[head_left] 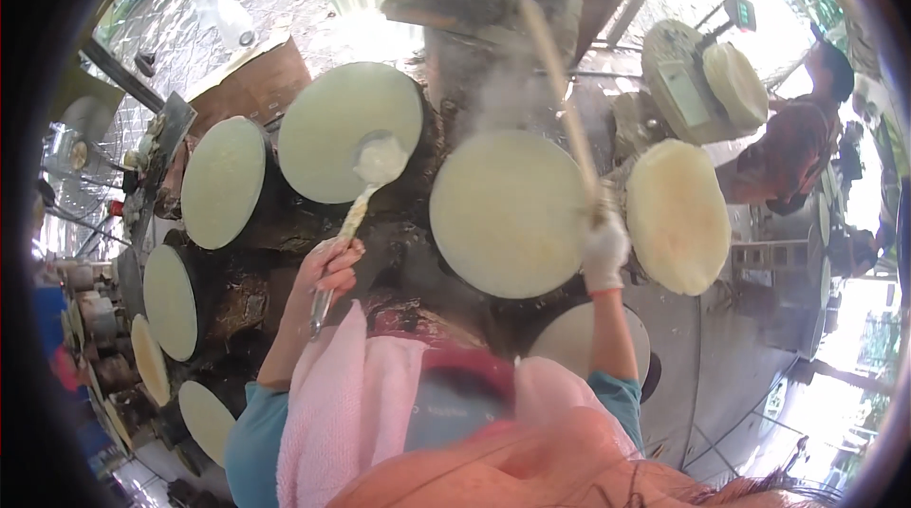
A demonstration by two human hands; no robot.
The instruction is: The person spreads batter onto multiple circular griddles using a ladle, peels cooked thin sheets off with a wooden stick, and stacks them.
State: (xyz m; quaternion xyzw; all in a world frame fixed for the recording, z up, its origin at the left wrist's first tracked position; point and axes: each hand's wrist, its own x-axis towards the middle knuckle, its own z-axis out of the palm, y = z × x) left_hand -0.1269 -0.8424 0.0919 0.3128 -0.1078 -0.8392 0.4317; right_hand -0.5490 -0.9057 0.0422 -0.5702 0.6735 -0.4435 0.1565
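My bare left hand (pixel 329 269) is closed round the handle of a ladle (pixel 380 163), which has a pale wrapping along its middle. The ladle's bowl, coated in whitish batter, is over the near right part of a round pan of pale batter (pixel 334 119). My right hand (pixel 605 254), in a white glove, grips a long wooden stick (pixel 560 91) that slants up and away. Left of that hand lies a second round pan (pixel 503 214) with a smooth pale sheet and steam above it. A puffy, lightly browned flatbread (pixel 678 216) sits just right of the glove.
Several more round pale pans (pixel 223 184) curve round my left side, and one (pixel 593 342) is partly behind my right forearm. A cardboard box (pixel 251 81) stands at the far left. Another person (pixel 802 133) is at the right, near a scale-like stand (pixel 678 76) bearing a flatbread.
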